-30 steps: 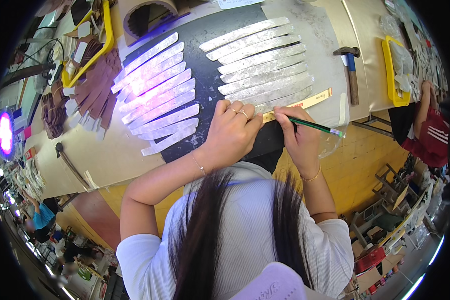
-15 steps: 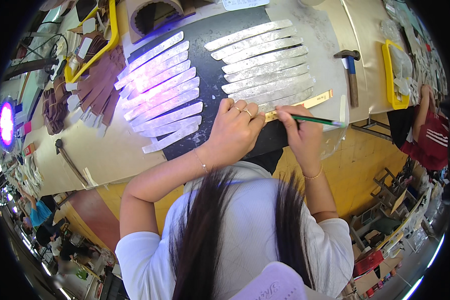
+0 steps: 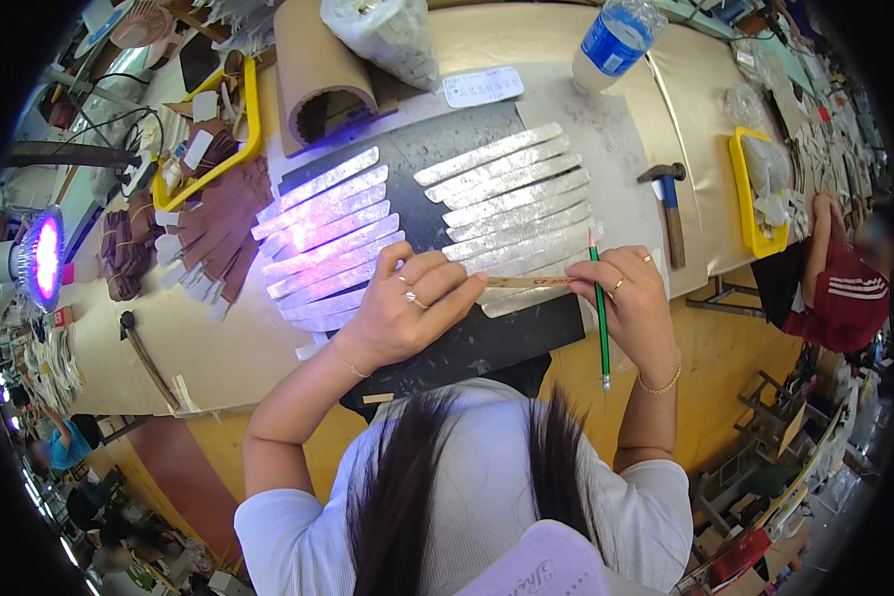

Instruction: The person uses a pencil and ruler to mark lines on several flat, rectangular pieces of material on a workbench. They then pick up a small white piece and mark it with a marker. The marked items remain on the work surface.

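On the broad beige table (image 3: 223, 353) lies a black flat sheet (image 3: 526, 338). Over it, at the frame's centre, a thin yellowish strip (image 3: 524, 282) runs left to right: the left hand (image 3: 412, 303) pinches its left end, the right hand (image 3: 634, 303) its right, holding also a slim green pencil (image 3: 602, 333) crosswise.

Downward head-worn fisheye view

Thin tan strip (image 3: 526, 282) held crosswise near silvery strips (image 3: 519, 216); green pencil (image 3: 603, 336), tip forward.
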The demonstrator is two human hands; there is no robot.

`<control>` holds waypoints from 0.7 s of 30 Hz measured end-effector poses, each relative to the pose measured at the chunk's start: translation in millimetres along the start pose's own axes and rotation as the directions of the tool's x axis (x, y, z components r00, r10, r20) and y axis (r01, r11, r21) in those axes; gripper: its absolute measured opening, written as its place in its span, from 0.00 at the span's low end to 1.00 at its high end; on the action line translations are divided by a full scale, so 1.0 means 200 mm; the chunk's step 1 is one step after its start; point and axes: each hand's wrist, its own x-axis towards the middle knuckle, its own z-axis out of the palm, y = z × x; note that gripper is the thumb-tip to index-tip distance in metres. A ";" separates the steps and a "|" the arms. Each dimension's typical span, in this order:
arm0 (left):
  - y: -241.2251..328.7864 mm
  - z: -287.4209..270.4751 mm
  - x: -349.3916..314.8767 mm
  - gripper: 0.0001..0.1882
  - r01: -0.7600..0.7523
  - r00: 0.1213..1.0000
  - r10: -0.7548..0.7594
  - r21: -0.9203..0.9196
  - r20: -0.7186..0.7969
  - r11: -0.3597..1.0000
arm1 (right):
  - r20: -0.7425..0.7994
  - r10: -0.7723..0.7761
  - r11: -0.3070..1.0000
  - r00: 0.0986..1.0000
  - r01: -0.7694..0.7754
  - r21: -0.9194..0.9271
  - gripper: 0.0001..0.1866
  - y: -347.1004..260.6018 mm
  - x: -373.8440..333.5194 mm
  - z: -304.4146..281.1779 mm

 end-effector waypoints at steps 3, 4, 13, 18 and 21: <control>-0.02 -0.03 -0.01 0.25 0.135 0.985 -0.139 -0.048 -0.100 0.990 | -0.180 0.278 0.944 0.944 -0.234 0.234 0.08 0.06 0.07 0.04; -0.03 -0.03 -0.03 0.26 0.187 0.974 -0.193 -0.057 -0.120 0.981 | -0.255 0.395 0.901 0.883 -0.317 0.297 0.08 0.11 0.09 0.07; -0.06 -0.01 -0.16 0.26 0.394 0.906 -0.406 -0.113 -0.118 0.912 | -0.510 0.459 0.861 0.727 -0.505 0.055 0.10 0.66 0.17 0.38; -0.06 -0.02 -0.18 0.20 0.466 0.878 -0.474 -0.116 -0.056 0.877 | -0.270 0.536 0.844 0.800 -0.509 0.167 0.08 0.60 0.25 0.32; -0.06 -0.02 -0.17 0.19 0.477 0.874 -0.485 -0.131 -0.035 0.869 | -0.033 0.507 0.846 0.861 -0.490 0.211 0.08 0.58 0.28 0.26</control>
